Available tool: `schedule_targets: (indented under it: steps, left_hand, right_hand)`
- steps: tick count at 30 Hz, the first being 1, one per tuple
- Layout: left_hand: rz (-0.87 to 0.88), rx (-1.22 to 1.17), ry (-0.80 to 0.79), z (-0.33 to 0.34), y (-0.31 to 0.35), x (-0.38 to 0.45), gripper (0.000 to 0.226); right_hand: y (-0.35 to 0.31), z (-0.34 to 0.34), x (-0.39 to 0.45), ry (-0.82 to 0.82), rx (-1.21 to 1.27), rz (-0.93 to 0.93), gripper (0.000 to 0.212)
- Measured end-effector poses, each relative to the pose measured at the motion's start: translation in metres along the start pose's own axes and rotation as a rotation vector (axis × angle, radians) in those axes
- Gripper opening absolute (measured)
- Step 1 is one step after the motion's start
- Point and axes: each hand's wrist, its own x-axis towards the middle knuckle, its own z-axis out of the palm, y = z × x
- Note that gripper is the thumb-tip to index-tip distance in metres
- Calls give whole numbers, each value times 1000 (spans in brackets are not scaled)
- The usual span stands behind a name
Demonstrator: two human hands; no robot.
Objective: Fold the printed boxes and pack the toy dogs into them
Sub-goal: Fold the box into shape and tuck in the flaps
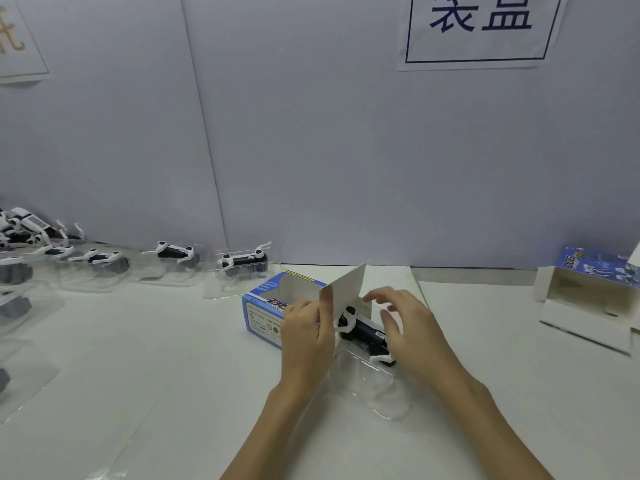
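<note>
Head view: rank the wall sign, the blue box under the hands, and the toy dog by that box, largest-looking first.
1. Wall sign, cut off by the frame.
2. Blue box, partly hidden by the left hand.
3. Toy dog.

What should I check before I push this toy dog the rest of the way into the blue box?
1. Flap held clear of the opening: ok, the left hand pinches it upright.
2. Blue box resting on the table: ok.
3. Toy dog seated in its clear tray: cannot tell.
4. Tray started into the opening: cannot tell, the flap hides it.
5. Right hand gripping the tray: not ok, its fingers hover spread above the dog.
</note>
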Motion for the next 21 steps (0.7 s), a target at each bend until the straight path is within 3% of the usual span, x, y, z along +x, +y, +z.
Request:
schedule_targets:
  steps: [2, 7, 12, 14, 17, 19, 21]
  left_hand:
    - [-30, -25, -7, 0, 0, 0, 68]
    - [-86, -75, -13, -2, 4, 0, 70]
    - [-108, -85, -39, -1, 9, -2, 77]
    - [-121, -140, -52, -3, 12, -2, 79]
    - [-114, -234, -135, -2, 20, -6, 66]
    - [-7, -197, -208, 4, 28, -14, 56]
    - [115, -152, -284, 9, 37, -23, 52]
  right_hand:
    - [-8, 2, -2, -56, -94, -98, 46]
    - [-6, 3, 1, -143, -189, -4, 45]
    - [-6, 8, 6, -214, -289, -13, 57]
    - [-4, 12, 5, -114, -159, -64, 54]
    - [-2, 19, -2, 274, 150, -42, 36]
    - [-3, 25, -3, 472, 224, 76, 21]
    - [-4, 30, -3, 551, 382, 219, 16]
